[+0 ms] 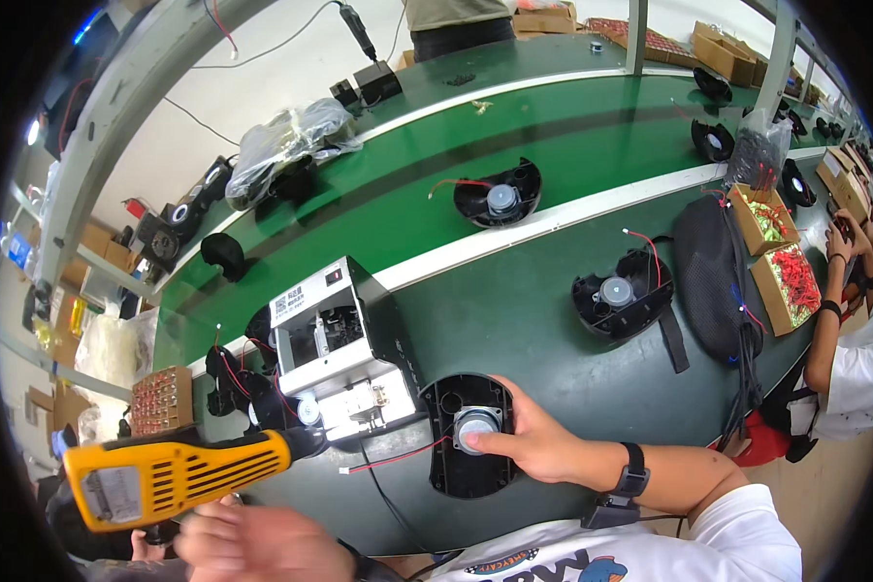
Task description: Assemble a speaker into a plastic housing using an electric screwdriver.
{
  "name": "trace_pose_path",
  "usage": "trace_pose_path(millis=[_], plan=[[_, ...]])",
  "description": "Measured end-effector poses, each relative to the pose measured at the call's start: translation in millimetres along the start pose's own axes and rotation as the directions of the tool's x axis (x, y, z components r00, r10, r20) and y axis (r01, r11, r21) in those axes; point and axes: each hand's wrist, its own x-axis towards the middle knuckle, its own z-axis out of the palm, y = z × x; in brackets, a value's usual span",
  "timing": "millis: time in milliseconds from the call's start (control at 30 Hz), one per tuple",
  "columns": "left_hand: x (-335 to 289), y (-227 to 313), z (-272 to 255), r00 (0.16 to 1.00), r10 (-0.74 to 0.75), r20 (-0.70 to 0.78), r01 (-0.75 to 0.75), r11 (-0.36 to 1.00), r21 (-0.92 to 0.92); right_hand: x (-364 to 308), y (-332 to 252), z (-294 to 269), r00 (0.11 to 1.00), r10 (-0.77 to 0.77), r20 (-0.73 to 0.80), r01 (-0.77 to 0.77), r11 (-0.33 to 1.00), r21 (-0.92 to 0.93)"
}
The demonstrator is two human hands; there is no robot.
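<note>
Right hand (543,444): closed around black shell (475,475), thumb on speaker (477,421)
Left hand (262,543): blurred, curled near yellow power tool (179,477); grip unclear
Shell: beside silver machine (341,365)
Handling: thumb best kept steady, red wire (398,460) clear of tool tip
Boxes: 2; upper box (744,215), red-and-green bits; lower box (767,294), mostly red bits

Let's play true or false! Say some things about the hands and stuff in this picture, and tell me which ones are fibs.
1. The right hand holds a black shell. True.
2. The power tool is blue. False: the power tool is yellow and black.
3. There is a round speaker in the held shell. True.
4. The white machine stands to the right of the held shell. False: the white machine is to its left.
5. The right wrist has a black strap on. True.
</note>
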Motion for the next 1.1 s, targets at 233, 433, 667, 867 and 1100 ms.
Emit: trace_pose_path(millis=[233, 433, 667, 867, 1100], plan=[[-52.9, 18.9, 39.0, 0.241, -0.356, 0.903, -0.263, 0.872, 0.414, -0.8, -6.3, -1.1, 0.998, 0.005, 0.062, 0.008, 0.980, -0.198], [-61.1, 13.4, 44.5, 0.218, -0.405, 0.888, -0.254, 0.855, 0.452, 1.0, -3.7, -1.3, 0.995, 0.032, 0.097, 0.004, 0.938, -0.348], [-60.7, 13.8, 42.1, 0.237, -0.456, 0.858, -0.191, 0.844, 0.501, 0.2, -3.5, 2.3, 0.995, 0.049, 0.091, -0.021, 0.959, -0.282], [-61.8, 12.0, 44.7, 0.237, -0.422, 0.875, -0.229, 0.851, 0.472, 0.6, -1.0, -2.5, 0.996, 0.007, 0.090, 0.019, 0.958, -0.287], [-11.2, -2.6, -5.2, 0.963, 0.031, 0.268, -0.144, 0.899, 0.413, 5.0, 12.6, -1.6, 0.994, 0.087, 0.060, -0.082, 0.993, -0.082]])
